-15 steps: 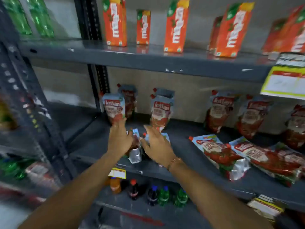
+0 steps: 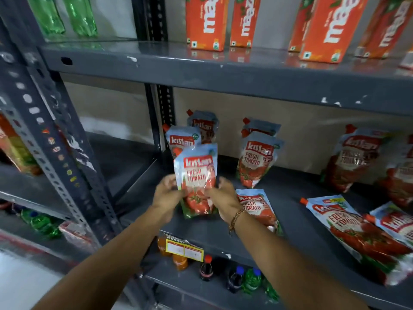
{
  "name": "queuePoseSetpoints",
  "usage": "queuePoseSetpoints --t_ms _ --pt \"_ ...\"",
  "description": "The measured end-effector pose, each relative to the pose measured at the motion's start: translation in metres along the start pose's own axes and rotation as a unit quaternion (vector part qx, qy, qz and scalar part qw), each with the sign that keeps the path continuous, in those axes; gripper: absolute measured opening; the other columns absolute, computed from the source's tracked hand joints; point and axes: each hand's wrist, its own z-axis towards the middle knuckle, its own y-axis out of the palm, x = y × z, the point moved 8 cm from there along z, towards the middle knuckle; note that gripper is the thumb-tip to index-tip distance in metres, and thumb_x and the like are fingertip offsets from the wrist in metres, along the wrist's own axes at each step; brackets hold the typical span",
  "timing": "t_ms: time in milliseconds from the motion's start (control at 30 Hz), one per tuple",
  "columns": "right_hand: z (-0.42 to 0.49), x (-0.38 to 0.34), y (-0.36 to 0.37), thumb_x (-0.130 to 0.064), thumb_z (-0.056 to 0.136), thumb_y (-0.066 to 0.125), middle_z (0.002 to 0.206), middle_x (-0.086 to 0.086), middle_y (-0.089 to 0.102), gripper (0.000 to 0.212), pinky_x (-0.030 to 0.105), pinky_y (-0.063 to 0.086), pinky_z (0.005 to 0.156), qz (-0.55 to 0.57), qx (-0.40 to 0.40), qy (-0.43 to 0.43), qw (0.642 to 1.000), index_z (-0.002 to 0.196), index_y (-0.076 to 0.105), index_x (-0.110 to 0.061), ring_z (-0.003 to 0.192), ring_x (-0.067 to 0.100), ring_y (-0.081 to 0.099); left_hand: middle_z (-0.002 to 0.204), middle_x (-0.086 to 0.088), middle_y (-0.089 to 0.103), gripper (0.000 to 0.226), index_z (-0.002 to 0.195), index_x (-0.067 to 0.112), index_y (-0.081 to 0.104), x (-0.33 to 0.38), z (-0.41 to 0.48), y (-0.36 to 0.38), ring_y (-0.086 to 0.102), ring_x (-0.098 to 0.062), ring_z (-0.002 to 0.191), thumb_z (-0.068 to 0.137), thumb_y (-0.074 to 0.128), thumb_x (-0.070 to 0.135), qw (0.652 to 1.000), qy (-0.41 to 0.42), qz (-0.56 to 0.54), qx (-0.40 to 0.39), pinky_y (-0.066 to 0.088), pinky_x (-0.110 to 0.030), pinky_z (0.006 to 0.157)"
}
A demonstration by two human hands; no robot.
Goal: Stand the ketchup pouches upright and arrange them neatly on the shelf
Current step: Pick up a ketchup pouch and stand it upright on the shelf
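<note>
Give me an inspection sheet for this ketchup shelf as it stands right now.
Surface: grey metal shelf, scuffed, holds all the pouches.
Job's things: held pouch upright at the front left; standing pouches behind it and mid-shelf; more leaning at the right; flat pouch beside the right wrist; flat pouches at the right.
Clutter: yellow price tag on the shelf edge.
Hands: left hand and right hand grip the held pouch by its sides; bracelet on the right wrist.
Cables: nothing seen.
Surroundings: orange juice cartons and green bottles above; small drink bottles below.
</note>
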Motion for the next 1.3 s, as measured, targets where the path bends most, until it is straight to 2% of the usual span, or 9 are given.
queuePoseSetpoints --t_ms 133,267,433,600,700,800,967,1067,1300 --pt "0.005 -0.026 0.014 -0.009 0.075 0.068 0.101 -0.003 0.063 0.03 0.022 0.052 0.076 -0.03 0.007 -0.125 0.992 0.093 0.052 -0.025 0.092 0.009 0.061 0.099 -0.002 0.067 0.037 0.094 0.017 0.055 0.037 0.012 -0.019 0.064 -0.018 0.091 0.075 0.069 -0.011 0.991 0.134 0.026 -0.007 0.053 -0.027 0.076" --pt "0.007 0.003 0.028 -0.002 0.079 0.059 0.12 0.011 0.063 0.037 0.042 0.05 0.097 -0.109 -0.029 -0.055 0.992 0.115 0.049 -0.007 0.112 0.027 0.059 0.102 -0.015 0.066 0.029 0.099 0.0 0.056 0.001 0.016 -0.027 0.063 -0.028 0.098 0.075 0.071 -0.005 0.988 0.076 0.135 0.01 0.052 -0.041 0.087" --pt "0.012 0.004 0.012 0.001 0.08 0.052 0.132 0.015 0.054 0.051 0.039 0.049 0.091 -0.199 -0.04 -0.036 0.979 0.129 0.04 -0.008 0.115 0.027 0.054 0.075 -0.01 0.051 0.036 0.073 0.013 0.039 -0.018 -0.001 -0.025 0.053 -0.024 0.071 0.076 0.075 0.014 0.965 0.019 0.235 0.111 0.046 -0.037 0.067" --pt "0.011 0.008 -0.059 -0.029 0.087 0.049 0.147 0.014 0.036 0.061 0.054 0.025 0.113 -0.382 0.123 0.061 0.914 0.14 0.028 -0.01 0.135 0.037 0.034 0.067 -0.006 0.057 0.02 0.069 0.012 0.05 -0.046 -0.026 0.06 0.057 -0.019 0.052 0.088 0.059 0.012 0.978 -0.173 0.091 -0.067 0.053 -0.026 0.048" --pt "-0.001 0.037 -0.103 -0.04 0.087 0.048 0.147 0.015 0.033 0.065 0.052 0.027 0.112 -0.337 0.132 0.205 0.909 0.139 0.026 -0.009 0.135 0.038 0.032 0.089 -0.01 0.06 0.011 0.09 0.009 0.055 -0.059 -0.048 0.11 0.06 -0.022 0.069 0.09 0.059 0.019 0.925 -0.3 0.08 -0.22 0.055 -0.031 0.073" --pt "-0.008 0.04 -0.121 -0.019 0.09 0.045 0.144 0.021 0.04 0.051 0.041 0.037 0.106 -0.275 0.128 0.196 0.933 0.134 0.03 0.0 0.131 0.037 0.041 0.083 -0.007 0.059 0.011 0.082 0.01 0.055 -0.065 -0.059 0.136 0.057 -0.017 0.072 0.093 0.054 0.009 0.903 -0.331 0.058 -0.266 0.05 -0.033 0.089" --pt "-0.024 -0.002 -0.132 -0.005 0.086 0.047 0.118 0.017 0.06 0.032 0.039 0.052 0.088 -0.12 0.232 -0.057 0.964 0.118 0.046 -0.005 0.107 0.03 0.06 0.085 -0.01 0.07 0.018 0.081 0.006 0.064 -0.027 -0.032 0.138 0.066 -0.024 0.083 0.077 0.065 -0.012 0.97 -0.112 0.056 -0.208 0.057 -0.037 0.075" --pt "-0.038 -0.024 -0.133 -0.003 0.087 0.047 0.112 0.002 0.052 0.042 0.017 0.039 0.083 -0.103 0.268 -0.193 0.938 0.129 0.044 -0.007 0.1 0.01 0.05 0.097 -0.004 0.07 0.029 0.089 0.016 0.061 0.007 -0.017 0.133 0.066 -0.02 0.095 0.072 0.074 -0.004 0.982 0.044 0.081 -0.166 0.056 -0.034 0.081" --pt "-0.022 0.021 -0.128 0.009 0.082 0.039 0.114 0.019 0.061 0.039 0.036 0.049 0.094 -0.174 0.139 -0.103 0.97 0.118 0.052 0.0 0.108 0.03 0.057 0.116 -0.022 0.065 0.042 0.115 -0.003 0.059 -0.047 -0.034 0.126 0.064 -0.036 0.105 0.077 0.069 0.011 0.991 -0.101 0.084 0.035 0.056 -0.04 0.079"
